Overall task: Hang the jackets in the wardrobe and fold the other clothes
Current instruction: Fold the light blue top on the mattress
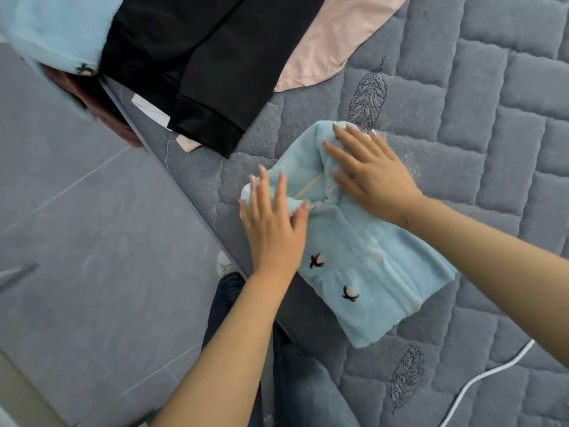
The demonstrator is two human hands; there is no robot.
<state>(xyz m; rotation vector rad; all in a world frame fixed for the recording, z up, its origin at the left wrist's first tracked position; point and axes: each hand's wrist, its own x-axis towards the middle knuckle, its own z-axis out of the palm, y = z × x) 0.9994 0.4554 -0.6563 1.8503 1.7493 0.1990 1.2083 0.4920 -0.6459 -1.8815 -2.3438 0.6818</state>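
Blue fleece garment (363,257) on quilted bed (492,134), both hands' fingers (345,149) spread flat, black trousers (203,72) near

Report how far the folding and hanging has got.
Done: the light blue fleece garment lies folded small on the quilted bed. In hand: the left hand and right hand press it flat. Left: the black garment, pink garment and another blue fleece piece lie unfolded.

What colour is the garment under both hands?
Light blue garment with small dark motifs; head view.
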